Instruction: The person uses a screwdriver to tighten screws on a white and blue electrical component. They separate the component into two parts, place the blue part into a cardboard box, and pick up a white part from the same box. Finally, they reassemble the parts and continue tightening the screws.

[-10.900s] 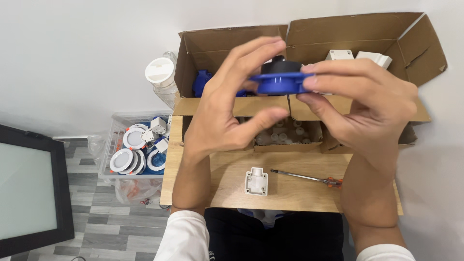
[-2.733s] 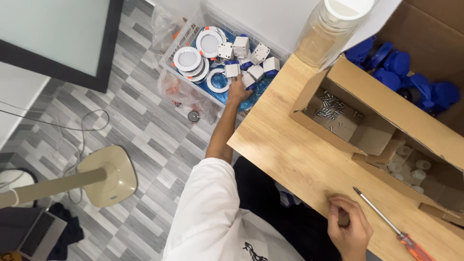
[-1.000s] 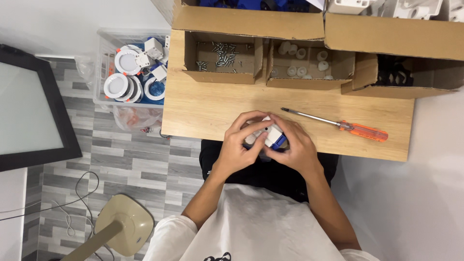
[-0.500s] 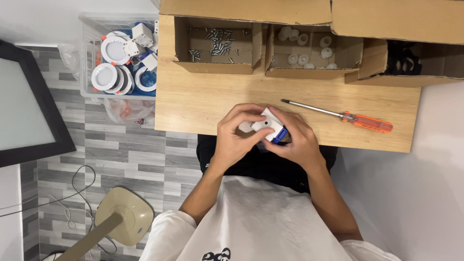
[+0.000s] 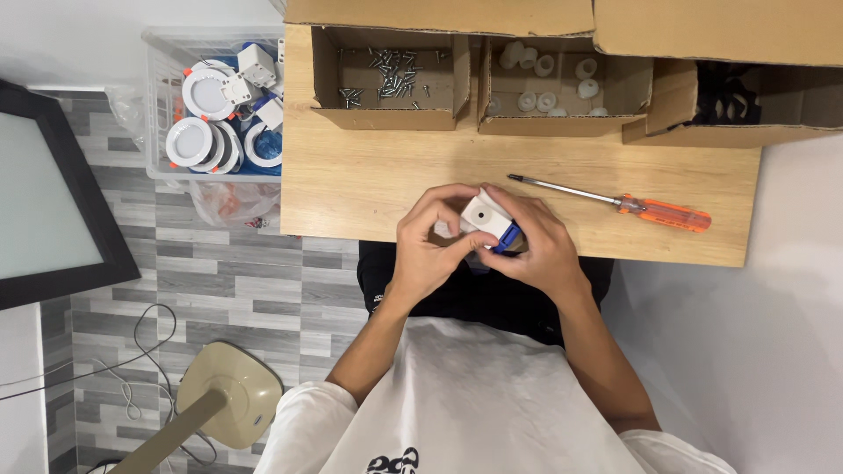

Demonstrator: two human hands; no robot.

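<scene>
1. The left hand (image 5: 430,241) and the right hand (image 5: 534,246) meet over the near edge of the wooden table (image 5: 369,184), just in front of the person's body.
2. Both hands are closed around a small white box (image 5: 486,215) with a round hole in its top face; a blue part (image 5: 511,237) shows under its right side, against the right hand's fingers.
3. The left hand's fingers curl over the box from the left and its thumb presses the near side; the right hand cups the box from the right and below.
4. A screwdriver (image 5: 615,202) with an orange handle lies on the table just to the right of the hands, untouched, its tip pointing left.
5. Along the far edge stand open cardboard boxes: one with screws (image 5: 386,75), one with small white rings (image 5: 549,79), one with dark parts (image 5: 729,101).
6. Left of the table, a clear plastic bin (image 5: 158,105) holds round white lamps (image 5: 206,92) and blue pieces.
7. A beige lamp base (image 5: 233,404) stands on the grey floor, and a dark-framed panel (image 5: 53,197) lies at the far left.
</scene>
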